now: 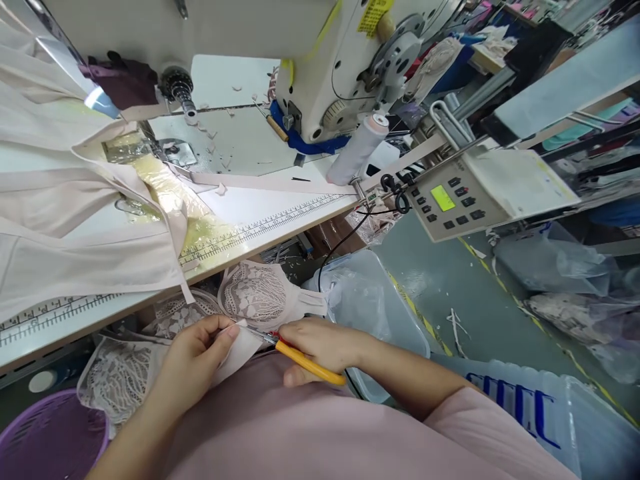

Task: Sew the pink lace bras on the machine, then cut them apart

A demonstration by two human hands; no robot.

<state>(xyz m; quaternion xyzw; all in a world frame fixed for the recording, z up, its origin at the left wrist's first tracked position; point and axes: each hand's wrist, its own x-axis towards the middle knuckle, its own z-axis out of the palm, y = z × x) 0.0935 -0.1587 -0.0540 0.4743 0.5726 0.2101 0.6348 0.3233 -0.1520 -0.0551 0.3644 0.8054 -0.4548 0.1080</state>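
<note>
My left hand [200, 360] pinches the edge of a pale bra [237, 353] between thumb and fingertips, just above my lap. In my right hand [320, 343] is a pair of scissors [307, 362] with orange-yellow handles and metal blades. Their blade tips point left and meet the fabric beside my left fingertips; I cannot tell whether they touch it. Around my hands hang lace bra cups [257, 293], beige with a patterned weave. Another lace cup [117, 373] drapes down at the left below the table edge.
A sewing machine [240, 27] stands on the white table with a printed ruler [265, 227] along its edge. Beige fabric [75, 253] lies under it. A thread cone [359, 148] and control box [445, 200] sit right. Below are a clear bin [400, 320] and purple basket [55, 407].
</note>
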